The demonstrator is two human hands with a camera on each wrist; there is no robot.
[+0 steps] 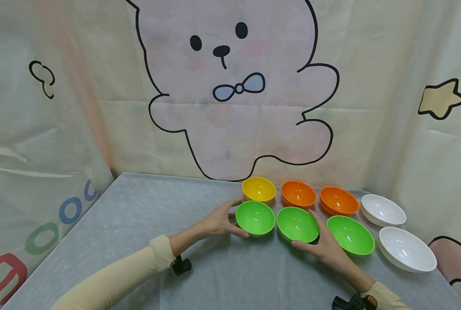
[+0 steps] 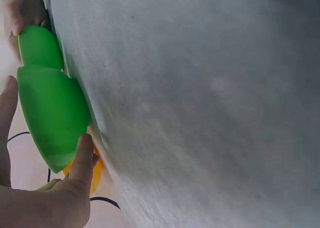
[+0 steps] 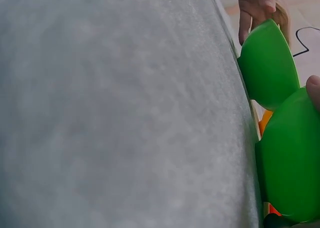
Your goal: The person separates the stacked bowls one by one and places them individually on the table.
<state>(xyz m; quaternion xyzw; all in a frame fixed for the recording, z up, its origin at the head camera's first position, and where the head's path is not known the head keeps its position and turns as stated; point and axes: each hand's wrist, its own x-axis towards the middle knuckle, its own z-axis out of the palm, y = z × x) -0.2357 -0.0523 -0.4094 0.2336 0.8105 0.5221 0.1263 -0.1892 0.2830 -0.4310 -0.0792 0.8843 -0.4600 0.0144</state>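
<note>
On the left, a green bowl [image 1: 255,218] sits with my left hand [image 1: 223,220] curved round its left side, thumb at the front and fingers toward the back. Close beside it to the right is a second green bowl [image 1: 297,224]. My right hand [image 1: 325,245] grips that one from its right side, the thumb near the front of the rim. In the left wrist view, a fingertip lies over the lower side of the nearer green bowl [image 2: 52,115]. The right wrist view shows a thumb [image 3: 314,90] at the rim of the closer green bowl [image 3: 290,158].
A third green bowl [image 1: 350,235] and a white bowl [image 1: 407,249] continue the front row rightward. Behind stand a yellow bowl [image 1: 259,190], two orange bowls, one left [image 1: 298,194] and one right [image 1: 339,201], and another white bowl [image 1: 383,210]. Grey cloth [image 1: 145,211] covers the table; a printed curtain hangs behind.
</note>
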